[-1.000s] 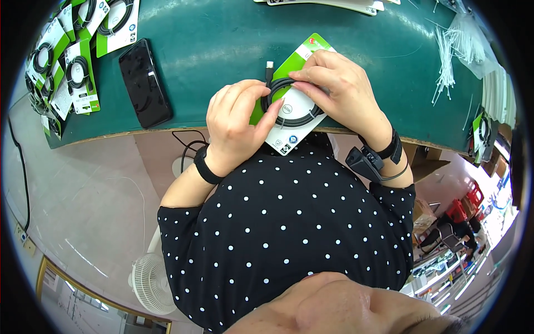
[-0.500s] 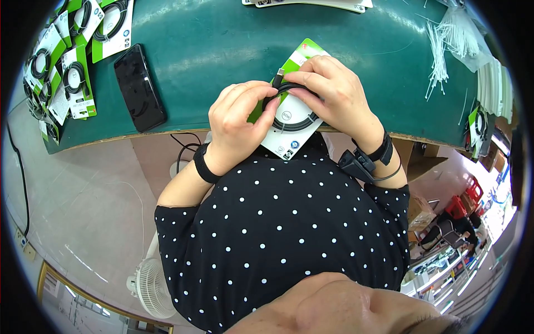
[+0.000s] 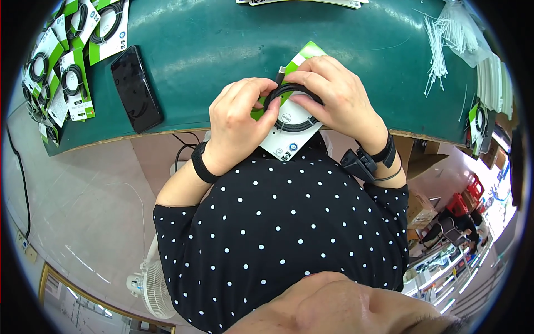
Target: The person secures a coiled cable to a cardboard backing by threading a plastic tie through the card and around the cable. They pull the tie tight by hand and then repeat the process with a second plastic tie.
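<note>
Pinching a coiled black cable over a green-and-white backing card with the left hand, curling the thumb and fingers of the right hand around it.

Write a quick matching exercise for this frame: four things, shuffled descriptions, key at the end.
Things
1. Coiled black cable
2. Phone
3. White zip ties
4. Fan

Descriptions
A. Loose bunch near a clear plastic bag, toward the right of the picture
B. White, at the lower left of the picture
C. Over a green-and-white card, between the left hand and right hand
D. Black, lying on the green table, to the left of both hands

Pairs: 1-C, 2-D, 3-A, 4-B
</note>
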Demonstrator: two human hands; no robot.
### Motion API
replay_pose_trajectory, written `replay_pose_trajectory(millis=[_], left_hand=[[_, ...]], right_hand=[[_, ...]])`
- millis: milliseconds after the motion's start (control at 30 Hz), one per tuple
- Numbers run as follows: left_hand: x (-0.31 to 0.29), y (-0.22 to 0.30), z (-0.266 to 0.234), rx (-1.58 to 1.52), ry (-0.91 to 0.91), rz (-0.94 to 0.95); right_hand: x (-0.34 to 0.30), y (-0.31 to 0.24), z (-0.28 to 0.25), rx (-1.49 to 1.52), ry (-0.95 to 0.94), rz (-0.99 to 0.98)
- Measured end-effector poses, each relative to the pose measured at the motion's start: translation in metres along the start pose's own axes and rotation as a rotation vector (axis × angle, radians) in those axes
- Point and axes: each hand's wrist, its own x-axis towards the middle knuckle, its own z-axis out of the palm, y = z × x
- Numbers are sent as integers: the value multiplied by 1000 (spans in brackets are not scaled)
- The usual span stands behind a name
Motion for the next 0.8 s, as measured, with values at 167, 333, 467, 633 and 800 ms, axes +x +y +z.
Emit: replay_pose_trajectory(millis=[167,333,467,633,800], left_hand=[[0,4,0,-56,-36,-44],[-1,4,4,-191,-15,-114],[-1,3,3,-214,-38,-121],[3,0,0,-125,-116,-46],[4,9,-1,-94,-107,-76]], right_hand=[[-1,3,-2,37,-38,-12],[-4,6,-6,64,-56,-20],[-7,6,-6,73,-56,-14],[-3,0,-7,30,-62,7],[-4,3,-7,30,-99,-4]])
